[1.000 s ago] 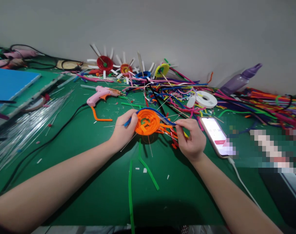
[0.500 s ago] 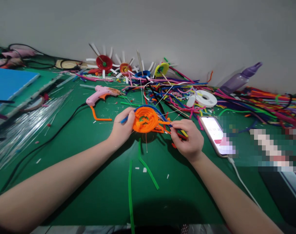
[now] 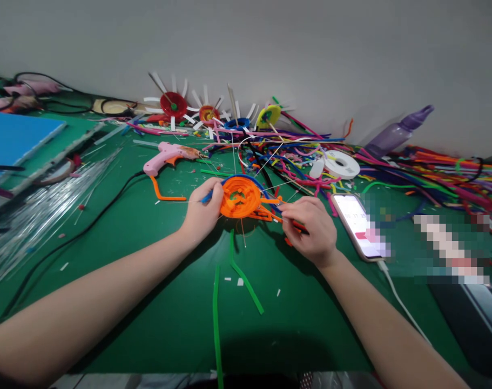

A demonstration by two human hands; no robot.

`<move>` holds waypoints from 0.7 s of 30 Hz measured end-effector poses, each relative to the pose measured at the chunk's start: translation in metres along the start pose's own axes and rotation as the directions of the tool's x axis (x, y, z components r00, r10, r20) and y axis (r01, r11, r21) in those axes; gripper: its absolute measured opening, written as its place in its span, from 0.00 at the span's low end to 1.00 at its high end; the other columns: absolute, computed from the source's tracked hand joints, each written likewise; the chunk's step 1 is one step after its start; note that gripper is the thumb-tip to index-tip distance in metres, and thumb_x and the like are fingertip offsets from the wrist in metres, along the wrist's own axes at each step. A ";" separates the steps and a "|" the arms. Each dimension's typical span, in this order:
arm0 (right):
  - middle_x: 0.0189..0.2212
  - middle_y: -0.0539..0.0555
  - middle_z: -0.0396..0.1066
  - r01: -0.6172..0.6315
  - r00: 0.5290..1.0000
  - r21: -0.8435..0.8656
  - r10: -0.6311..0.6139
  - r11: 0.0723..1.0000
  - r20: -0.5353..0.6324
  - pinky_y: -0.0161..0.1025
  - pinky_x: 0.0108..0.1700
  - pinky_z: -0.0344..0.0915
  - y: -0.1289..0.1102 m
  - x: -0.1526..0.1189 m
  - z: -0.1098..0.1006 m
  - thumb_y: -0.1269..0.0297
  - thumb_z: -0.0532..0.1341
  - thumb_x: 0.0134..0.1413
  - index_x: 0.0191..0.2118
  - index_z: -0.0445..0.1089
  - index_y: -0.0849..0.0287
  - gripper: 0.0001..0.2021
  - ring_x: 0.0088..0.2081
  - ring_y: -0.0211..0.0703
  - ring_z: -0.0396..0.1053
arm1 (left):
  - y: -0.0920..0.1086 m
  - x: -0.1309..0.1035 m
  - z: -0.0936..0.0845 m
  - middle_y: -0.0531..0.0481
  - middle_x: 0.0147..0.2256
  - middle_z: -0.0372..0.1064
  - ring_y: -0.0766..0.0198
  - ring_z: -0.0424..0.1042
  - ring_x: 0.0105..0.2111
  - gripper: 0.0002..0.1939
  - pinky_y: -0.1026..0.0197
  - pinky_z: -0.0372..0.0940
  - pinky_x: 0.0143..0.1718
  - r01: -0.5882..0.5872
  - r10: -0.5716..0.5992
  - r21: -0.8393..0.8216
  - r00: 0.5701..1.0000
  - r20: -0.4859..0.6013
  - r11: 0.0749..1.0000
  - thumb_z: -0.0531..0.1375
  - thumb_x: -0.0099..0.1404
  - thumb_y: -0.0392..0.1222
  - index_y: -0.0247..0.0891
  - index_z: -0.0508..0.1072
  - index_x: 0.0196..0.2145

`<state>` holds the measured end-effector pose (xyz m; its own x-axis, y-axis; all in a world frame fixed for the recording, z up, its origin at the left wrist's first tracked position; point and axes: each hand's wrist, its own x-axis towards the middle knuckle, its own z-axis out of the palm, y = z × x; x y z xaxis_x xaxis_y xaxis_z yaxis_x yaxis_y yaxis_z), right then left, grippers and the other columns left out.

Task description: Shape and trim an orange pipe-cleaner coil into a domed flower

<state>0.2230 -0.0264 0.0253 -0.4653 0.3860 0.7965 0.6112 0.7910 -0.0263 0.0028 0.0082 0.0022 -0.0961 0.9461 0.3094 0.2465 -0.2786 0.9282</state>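
Orange disc (image 3: 229, 208) with radiating wires, held over the bench (image 3: 160, 324) midway between its front and back edges. My left hand (image 3: 204, 209) grasps the disc's rim and a blue strip (image 3: 255, 181); my right hand (image 3: 314, 229) pinches the strip near its other end. Pink glue gun (image 3: 165, 155): toward the back-left corner.

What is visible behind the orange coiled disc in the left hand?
A blue strip curves along the far edge of the orange coiled disc, and thin pale rods stick out beyond it. The disc covers whatever lies directly behind it.
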 end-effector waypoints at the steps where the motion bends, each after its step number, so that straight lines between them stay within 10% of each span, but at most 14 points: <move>1: 0.34 0.53 0.80 0.015 1.000 -0.018 -0.015 1.000 -0.001 0.43 0.38 0.71 0.001 0.000 -0.001 0.77 0.60 0.53 0.43 0.65 0.55 0.13 0.33 0.41 0.77 | 0.000 0.000 0.000 0.53 0.25 0.60 0.65 0.59 0.27 0.11 0.64 0.58 0.29 -0.007 0.007 0.005 1.000 0.005 1.000 0.49 0.65 0.41 0.39 0.65 0.26; 21: 0.30 0.52 0.78 -0.193 0.979 -0.064 0.197 0.979 0.056 0.43 0.39 0.67 0.007 -0.003 0.004 0.72 0.59 0.57 0.37 0.70 0.57 0.04 0.31 0.41 0.73 | 0.000 0.002 -0.001 0.52 0.27 0.64 0.64 0.63 0.30 0.10 0.64 0.61 0.32 -0.016 0.016 -0.002 1.000 -0.003 1.000 0.50 0.64 0.41 0.39 0.68 0.28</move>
<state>0.2262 -0.0204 0.0205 -0.3709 0.5599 0.7409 0.7294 0.6694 -0.1407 0.0019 0.0097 0.0032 -0.0948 0.9412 0.3244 0.2456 -0.2937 0.9238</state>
